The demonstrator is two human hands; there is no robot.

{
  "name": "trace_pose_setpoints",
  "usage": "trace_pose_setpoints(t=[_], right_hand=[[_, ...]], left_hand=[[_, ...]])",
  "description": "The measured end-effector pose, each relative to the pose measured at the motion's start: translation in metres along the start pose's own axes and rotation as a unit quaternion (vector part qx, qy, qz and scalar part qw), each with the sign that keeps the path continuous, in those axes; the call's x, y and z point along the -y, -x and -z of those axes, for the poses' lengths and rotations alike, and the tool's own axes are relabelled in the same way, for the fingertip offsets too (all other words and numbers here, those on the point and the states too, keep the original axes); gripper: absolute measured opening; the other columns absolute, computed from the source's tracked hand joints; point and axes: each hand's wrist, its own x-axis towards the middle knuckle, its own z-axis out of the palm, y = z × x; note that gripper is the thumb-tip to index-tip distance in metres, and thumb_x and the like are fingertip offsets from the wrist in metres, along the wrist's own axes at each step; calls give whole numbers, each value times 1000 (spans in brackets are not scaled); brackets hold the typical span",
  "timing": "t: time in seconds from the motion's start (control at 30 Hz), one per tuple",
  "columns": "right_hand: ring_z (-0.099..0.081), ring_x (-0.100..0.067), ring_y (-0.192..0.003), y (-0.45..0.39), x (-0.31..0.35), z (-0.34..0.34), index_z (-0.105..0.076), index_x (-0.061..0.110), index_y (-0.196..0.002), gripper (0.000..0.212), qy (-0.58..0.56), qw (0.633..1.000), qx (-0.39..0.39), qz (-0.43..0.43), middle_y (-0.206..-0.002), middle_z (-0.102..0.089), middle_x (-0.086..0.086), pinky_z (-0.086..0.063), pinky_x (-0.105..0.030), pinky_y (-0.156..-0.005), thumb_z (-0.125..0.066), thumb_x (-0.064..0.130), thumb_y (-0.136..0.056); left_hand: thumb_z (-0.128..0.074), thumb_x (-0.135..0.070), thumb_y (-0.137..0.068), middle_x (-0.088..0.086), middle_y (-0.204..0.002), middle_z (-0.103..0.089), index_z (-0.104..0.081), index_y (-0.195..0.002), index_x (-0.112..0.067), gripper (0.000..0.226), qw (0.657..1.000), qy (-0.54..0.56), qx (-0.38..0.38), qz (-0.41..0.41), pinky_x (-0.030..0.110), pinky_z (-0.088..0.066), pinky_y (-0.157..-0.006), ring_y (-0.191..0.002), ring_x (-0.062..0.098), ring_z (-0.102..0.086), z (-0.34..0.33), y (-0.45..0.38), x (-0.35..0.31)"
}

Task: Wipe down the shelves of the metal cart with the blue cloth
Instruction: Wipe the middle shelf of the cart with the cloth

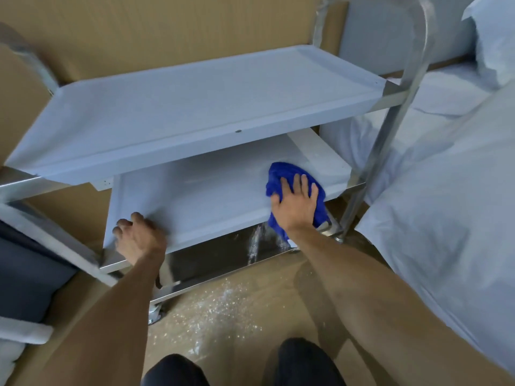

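Note:
A metal cart stands in front of me with a top shelf (195, 107), a middle shelf (200, 196) and a shiny bottom shelf (217, 254). The blue cloth (281, 174) lies bunched at the right front of the middle shelf. My right hand (295, 204) presses flat on the cloth with fingers spread. My left hand (136, 238) grips the front left edge of the middle shelf, fingers curled over the rim. White crumbs or powder fall from the shelf edge below the cloth.
White specks (220, 305) lie scattered on the brown floor in front of the cart. The cart's upright metal post (390, 129) rises at right. A bed with pale sheets (446, 204) stands close on the right. Cardboard (139, 29) lines the back. My knees (303, 363) show at the bottom.

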Motion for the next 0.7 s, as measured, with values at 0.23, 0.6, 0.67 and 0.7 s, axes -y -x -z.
trace_pose_setpoints(t=[0.23,0.6,0.67,0.7], right_hand=[[11,-43,-149,-79,14,2,-5,16,-158,74,-29,966,77,-243,-161,9,-27,4,-57,-119,-18,58,-99],[-5,-31,-151,-71,124,-17,-27,37,-152,54,-75,988,121,59,-163,-14,-13,-8,-54,-118,-29,52,-100],[-5,-33,-150,-79,93,-15,-31,39,-150,54,-70,993,96,11,-163,-16,-12,-5,-54,-119,-30,55,-98],[-3,-35,-150,-84,73,-14,-31,39,-150,55,-68,994,82,-28,-164,-14,-13,-4,-54,-119,-29,56,-98]], left_hand=[[-49,-14,-86,27,-128,-44,-54,-112,-7,28,999,11,-48,9,52,-29,-101,-122,41,-37,-28,-9,1],[-47,-16,-83,19,-130,-47,-55,-116,-8,35,999,-21,32,-25,46,-27,-104,-125,36,-36,-54,20,-87],[-45,-17,-86,20,-134,-44,-55,-115,-10,32,999,-29,38,-24,48,-26,-106,-130,37,-32,-56,20,-91],[-44,-18,-88,20,-136,-43,-54,-115,-11,30,999,-27,36,-23,49,-25,-106,-132,38,-30,-57,21,-92]])
